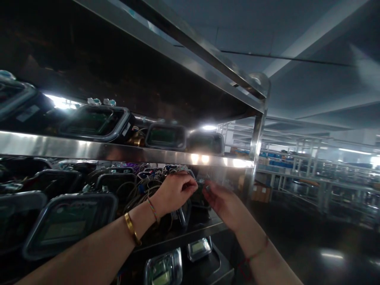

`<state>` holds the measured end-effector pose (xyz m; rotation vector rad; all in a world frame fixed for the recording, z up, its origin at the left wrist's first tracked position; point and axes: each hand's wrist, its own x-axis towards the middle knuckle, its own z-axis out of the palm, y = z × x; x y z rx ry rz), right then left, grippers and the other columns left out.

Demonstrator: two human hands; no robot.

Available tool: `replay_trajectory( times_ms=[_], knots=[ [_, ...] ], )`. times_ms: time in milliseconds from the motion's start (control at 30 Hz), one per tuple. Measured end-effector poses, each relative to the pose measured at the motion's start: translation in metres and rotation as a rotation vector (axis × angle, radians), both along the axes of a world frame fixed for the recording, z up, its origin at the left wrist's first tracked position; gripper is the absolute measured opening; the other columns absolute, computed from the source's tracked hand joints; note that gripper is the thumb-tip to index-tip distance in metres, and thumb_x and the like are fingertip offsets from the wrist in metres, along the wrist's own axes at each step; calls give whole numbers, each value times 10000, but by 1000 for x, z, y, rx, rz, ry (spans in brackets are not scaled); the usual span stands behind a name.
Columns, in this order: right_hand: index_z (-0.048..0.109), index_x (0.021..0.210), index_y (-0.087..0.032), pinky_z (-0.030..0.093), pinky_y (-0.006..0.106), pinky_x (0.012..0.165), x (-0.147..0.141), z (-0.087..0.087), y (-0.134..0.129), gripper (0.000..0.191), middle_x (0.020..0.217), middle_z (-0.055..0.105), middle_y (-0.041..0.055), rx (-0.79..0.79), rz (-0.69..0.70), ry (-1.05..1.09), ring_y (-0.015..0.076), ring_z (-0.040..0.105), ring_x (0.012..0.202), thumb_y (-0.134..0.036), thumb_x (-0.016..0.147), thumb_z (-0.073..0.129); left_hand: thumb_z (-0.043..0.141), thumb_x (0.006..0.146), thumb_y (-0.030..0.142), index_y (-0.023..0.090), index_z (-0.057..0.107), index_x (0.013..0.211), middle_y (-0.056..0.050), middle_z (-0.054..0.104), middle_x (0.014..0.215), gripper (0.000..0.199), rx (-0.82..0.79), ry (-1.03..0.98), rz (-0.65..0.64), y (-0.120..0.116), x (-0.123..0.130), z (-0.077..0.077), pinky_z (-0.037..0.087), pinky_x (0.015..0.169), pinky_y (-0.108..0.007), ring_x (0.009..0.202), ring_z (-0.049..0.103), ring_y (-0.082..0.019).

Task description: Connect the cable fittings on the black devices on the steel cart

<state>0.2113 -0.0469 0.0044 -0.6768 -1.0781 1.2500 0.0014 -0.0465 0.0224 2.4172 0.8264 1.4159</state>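
Observation:
My left hand [176,191], with a gold bangle and a thin woven band, reaches over the middle shelf. Its fingers are curled in and pressed together; whatever they hold, if anything, is hidden. Just behind and below it lies a tangle of pale cables [151,183] among dark meter-like devices. My right hand [221,204] is a short way to the right, fingers bent towards the thumb, close to a dark device [199,198]. What is between those fingertips is blurred. Apart from each other, both hands are below the shelf's metal edge [166,154].
Several devices with clear-framed windows [71,223] fill the left of the middle shelf. More devices [166,136] stand on the shelf above, and others [164,269] below. A metal post [257,138] bounds the rack at right. Beyond are a cardboard box [261,192] and workbenches [297,173].

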Motion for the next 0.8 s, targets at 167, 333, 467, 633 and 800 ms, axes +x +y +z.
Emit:
replay_trajectory(
  times_ms=[167,333,467,633,800],
  knots=[
    [748,860,-155,607,202,800,-6,0,-8,385,996,727,39,31,32,-7,142,680,871,-248,557,968,601,859,142,177,704,813,4,687,806,118,27,-31,39,-1,3,-3,421,740,-254,794,614,-129],
    [751,896,-136,599,153,682,-11,4,-12,394,918,729,38,15,72,18,112,669,762,-257,587,963,604,834,113,173,686,766,10,648,733,122,67,-65,48,-2,3,-4,398,667,-244,698,576,-114],
    [751,903,-132,597,137,630,-13,4,-11,372,867,727,35,17,88,63,110,665,718,-233,607,953,596,827,80,155,682,759,8,627,720,133,98,-86,31,-3,4,-5,386,663,-230,699,568,-107],
    [751,916,-143,618,148,744,-15,4,-11,315,942,733,38,50,113,89,120,683,802,-187,653,919,595,840,84,146,686,781,-1,644,760,125,96,-95,21,-3,3,-4,401,696,-228,742,587,-111],
    [752,941,-143,612,136,775,-17,6,-14,323,978,734,44,81,127,78,125,689,854,-164,659,908,595,846,77,136,709,831,-16,675,788,130,102,-100,54,-4,3,-3,416,705,-238,749,605,-120]
  ],
)
